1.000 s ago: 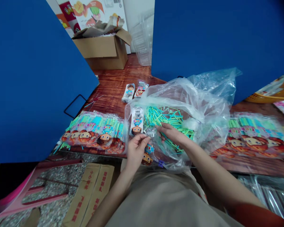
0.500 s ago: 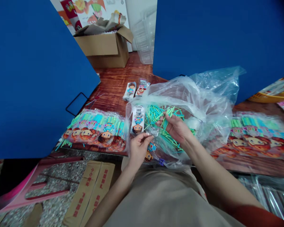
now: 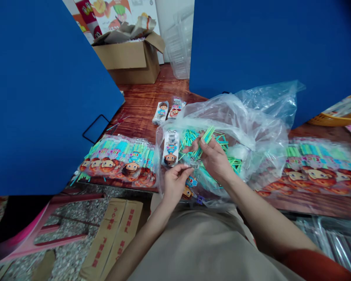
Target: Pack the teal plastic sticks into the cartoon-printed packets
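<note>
A bunch of green sticks (image 3: 208,135) is clamped in the right hand (image 3: 217,159) over a loose pile (image 3: 190,137), long axis slanting away rightward; the left hand (image 3: 175,181) pinches a small packet (image 3: 191,182). A crumpled clear bag (image 3: 254,127) rises just beyond, filled packets (image 3: 115,160) flank it, and blue panels (image 3: 275,43) stand behind.

Bundled green sticks (image 3: 208,134) slant near a pouch (image 3: 191,182).

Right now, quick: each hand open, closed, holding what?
Left hand: closed, pinching a printed packet.
Right hand: closed, holding a bunch of green sticks.
</note>
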Available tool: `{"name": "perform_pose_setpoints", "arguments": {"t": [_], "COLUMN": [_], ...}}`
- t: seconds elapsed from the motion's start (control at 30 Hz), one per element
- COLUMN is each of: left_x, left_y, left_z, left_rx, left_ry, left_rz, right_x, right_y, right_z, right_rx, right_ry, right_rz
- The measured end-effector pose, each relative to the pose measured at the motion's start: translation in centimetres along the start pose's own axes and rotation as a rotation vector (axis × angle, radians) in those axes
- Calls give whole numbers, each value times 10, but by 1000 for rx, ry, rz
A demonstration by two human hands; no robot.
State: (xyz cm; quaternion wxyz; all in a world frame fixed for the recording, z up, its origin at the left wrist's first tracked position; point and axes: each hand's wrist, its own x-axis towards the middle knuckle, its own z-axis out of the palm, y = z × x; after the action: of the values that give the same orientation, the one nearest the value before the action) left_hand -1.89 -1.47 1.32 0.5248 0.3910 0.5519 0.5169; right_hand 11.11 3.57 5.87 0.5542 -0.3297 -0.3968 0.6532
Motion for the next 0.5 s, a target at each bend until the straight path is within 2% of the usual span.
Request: {"name": "perform_pose_setpoints", "arguments": {"t": [0.17,0.5], "left_x": [2,2], "left_y": [-2,-5], "left_z": [2,5], "left_rx": [-53,-102], "left_ry": [19,21], "left_rz": [-17,-53], "right_x": [-3,-6], "right_y": [6,7], "right_z": [-5,-5], "right_rx": [21,12], "right_ry": [-35,26], "right_rz": [-44,-72]}}
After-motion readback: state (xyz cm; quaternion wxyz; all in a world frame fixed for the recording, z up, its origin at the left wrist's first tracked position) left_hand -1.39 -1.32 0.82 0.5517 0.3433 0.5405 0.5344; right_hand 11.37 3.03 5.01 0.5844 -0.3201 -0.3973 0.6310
